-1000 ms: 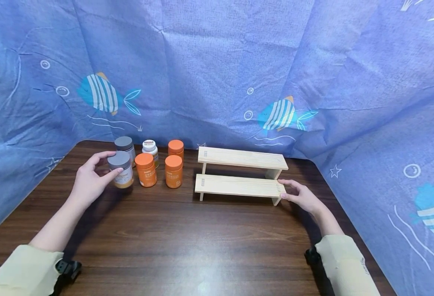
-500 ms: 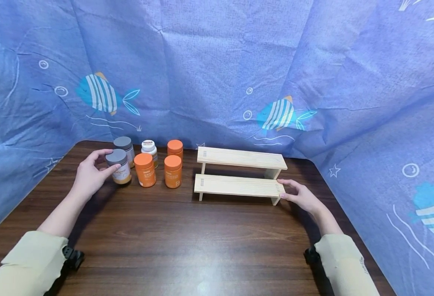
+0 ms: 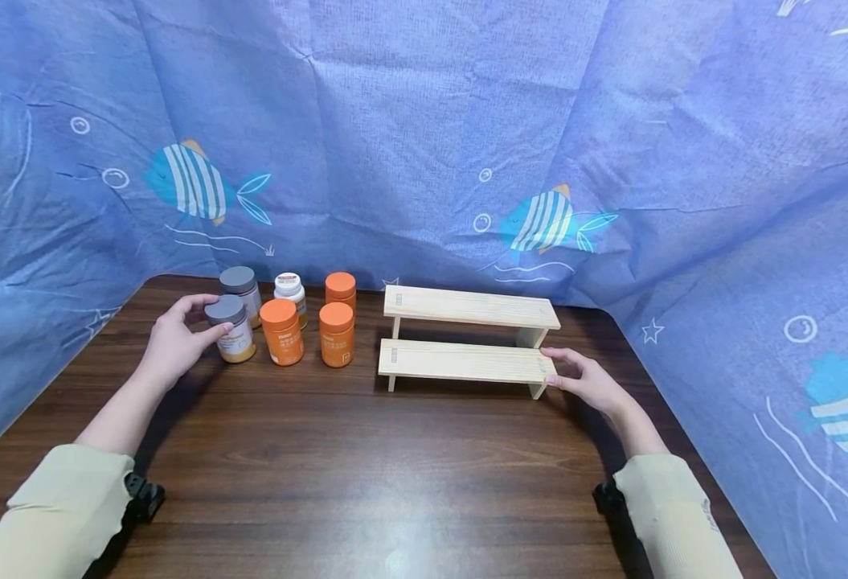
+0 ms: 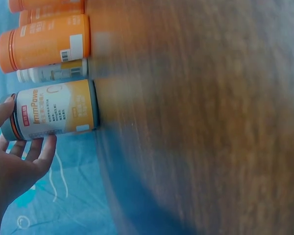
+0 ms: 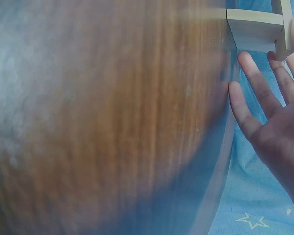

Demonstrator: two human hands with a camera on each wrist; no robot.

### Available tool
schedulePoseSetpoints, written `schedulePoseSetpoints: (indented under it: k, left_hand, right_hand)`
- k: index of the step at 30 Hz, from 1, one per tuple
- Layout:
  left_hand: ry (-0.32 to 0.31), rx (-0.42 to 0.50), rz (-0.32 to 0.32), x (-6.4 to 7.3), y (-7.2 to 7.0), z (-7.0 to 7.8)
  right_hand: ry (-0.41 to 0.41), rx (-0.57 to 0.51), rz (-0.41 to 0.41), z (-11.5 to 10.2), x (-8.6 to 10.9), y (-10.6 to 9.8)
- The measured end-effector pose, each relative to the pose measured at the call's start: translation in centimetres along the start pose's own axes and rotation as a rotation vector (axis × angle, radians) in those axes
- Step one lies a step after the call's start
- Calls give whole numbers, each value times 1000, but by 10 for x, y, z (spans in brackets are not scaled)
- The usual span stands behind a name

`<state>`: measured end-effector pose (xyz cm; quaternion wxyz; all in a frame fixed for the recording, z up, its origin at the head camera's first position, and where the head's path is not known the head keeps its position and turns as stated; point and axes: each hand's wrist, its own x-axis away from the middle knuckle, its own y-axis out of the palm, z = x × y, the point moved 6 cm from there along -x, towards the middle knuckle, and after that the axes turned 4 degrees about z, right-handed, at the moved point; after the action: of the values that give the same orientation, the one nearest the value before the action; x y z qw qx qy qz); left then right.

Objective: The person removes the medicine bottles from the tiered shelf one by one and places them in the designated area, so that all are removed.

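Note:
In the head view my left hand grips a supplement bottle with a grey lid, thumb and fingers round its upper part. The left wrist view shows its white and orange label; its base meets the tabletop. Right behind it stands another grey-lidded bottle. Over on the right, my right hand holds the right end of the lower board of a two-tier wooden display rack. Its thumb is on the near edge and its fingertips at the far edge. In the right wrist view the other fingers spread below the board.
Beside the held bottle stand two orange jars in front, with a white bottle and a third orange jar behind. A blue fish-patterned cloth hangs round the dark wooden table.
My left hand has moved the grey-lidded bottle slightly left, close to the other one, and lowered it to the tabletop. The right hand and the rack have stayed put.

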<state>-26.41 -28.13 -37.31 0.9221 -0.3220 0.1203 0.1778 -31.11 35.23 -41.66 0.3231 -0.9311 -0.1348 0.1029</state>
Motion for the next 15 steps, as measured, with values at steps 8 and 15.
schedulePoseSetpoints:
  k: [8, 15]
  left_hand:
    - [2, 2, -18, -2, 0, 0]
    - [74, -52, -40, -2, -2, 18]
  right_hand:
    - [17, 1, -8, -1, -2, -2]
    - [47, -70, -31, -2, -2, 0]
